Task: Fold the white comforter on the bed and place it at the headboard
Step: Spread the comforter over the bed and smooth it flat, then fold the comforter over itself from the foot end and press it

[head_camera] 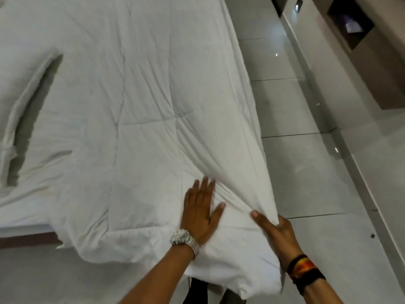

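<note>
The white comforter (140, 106) lies spread over the bed, quilted and wrinkled, with a near corner hanging off the bed's edge toward me. My left hand (200, 210), wearing a silver watch, presses flat on the comforter near that corner, fingers apart. My right hand (277, 231), with dark and orange bands at the wrist, grips the comforter's right edge, thumb on top and fingers wrapped underneath out of sight. Fabric bunches into folds between the two hands. The headboard is not in view.
A long raised fold (26, 110) runs along the comforter's left part. The bed's dark base edge (28, 238) shows at lower left. Glossy pale floor tiles (306, 161) lie to the right, bordered by a wall unit with a dark niche (350, 23).
</note>
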Tool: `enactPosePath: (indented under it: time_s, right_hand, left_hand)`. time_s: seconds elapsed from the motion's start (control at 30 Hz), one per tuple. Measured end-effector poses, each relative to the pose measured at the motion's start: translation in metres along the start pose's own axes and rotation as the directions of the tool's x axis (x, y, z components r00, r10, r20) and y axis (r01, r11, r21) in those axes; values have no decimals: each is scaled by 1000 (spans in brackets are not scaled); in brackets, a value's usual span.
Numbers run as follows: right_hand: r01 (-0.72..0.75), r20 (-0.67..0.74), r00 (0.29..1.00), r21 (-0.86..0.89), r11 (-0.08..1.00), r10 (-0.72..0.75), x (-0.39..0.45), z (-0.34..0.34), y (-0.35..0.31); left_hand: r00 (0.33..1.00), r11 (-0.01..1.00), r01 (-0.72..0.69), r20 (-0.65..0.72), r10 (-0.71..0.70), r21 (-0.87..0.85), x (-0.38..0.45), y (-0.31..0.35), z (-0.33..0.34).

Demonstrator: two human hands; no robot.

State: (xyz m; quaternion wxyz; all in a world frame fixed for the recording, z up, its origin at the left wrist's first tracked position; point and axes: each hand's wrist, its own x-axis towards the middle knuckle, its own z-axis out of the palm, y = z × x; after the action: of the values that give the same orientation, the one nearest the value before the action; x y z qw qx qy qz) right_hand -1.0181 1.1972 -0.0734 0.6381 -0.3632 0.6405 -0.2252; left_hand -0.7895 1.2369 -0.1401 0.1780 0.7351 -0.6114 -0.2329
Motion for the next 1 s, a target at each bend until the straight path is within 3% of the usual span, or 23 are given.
enactPosePath:
  time_s: [0.13,0.2,0.27,0.3,0.37,0.47,0.5,0.63,0.77,0.9,1.0]
  right_hand:
    - [-45,-85,996,-276,960,22,25,-10,45]
    - [-69,-153,988,-419,906,4,45,1,54]
    - [-46,-185,981,-505,862,-56,53,19,63]
    - [-27,-185,979,-535,845,-86,53,29,68]
    - [-18,-210,970,-568,823,-123,56,41,81]
    - [-30,-265,954,-552,833,-140,72,46,96]
    - [-27,-278,949,-541,840,-149,78,45,97]
    - [-7,-365,907,-515,857,-212,101,62,103]
    - [72,-381,883,-465,883,-273,98,76,99]
    - [110,-354,883,-482,869,-308,78,88,81]
    - [224,-337,851,-462,858,-404,60,89,79]
  left_hand:
    - [975,999,7,223,-18,52,-52,-16,28]
    - [987,997,67,144,-71,35,-69,-34,24]
    - [975,977,202,-80,-206,-62,-88,-69,5]
    - [934,957,272,-214,-288,-101,-98,-94,-8]
    - [767,862,477,-398,-503,-170,-113,-154,-44]
    - [439,545,756,-336,-833,-363,-131,-236,-100]
    - [396,490,772,-296,-869,-406,-132,-258,-113]
    - [447,489,717,-211,-869,-496,-108,-309,-135]
    - [404,519,676,-327,-855,-523,-80,-294,-133]
    - [550,621,669,-291,-783,-408,-78,-270,-141]
    - [602,696,582,-354,-716,-419,-94,-261,-155]
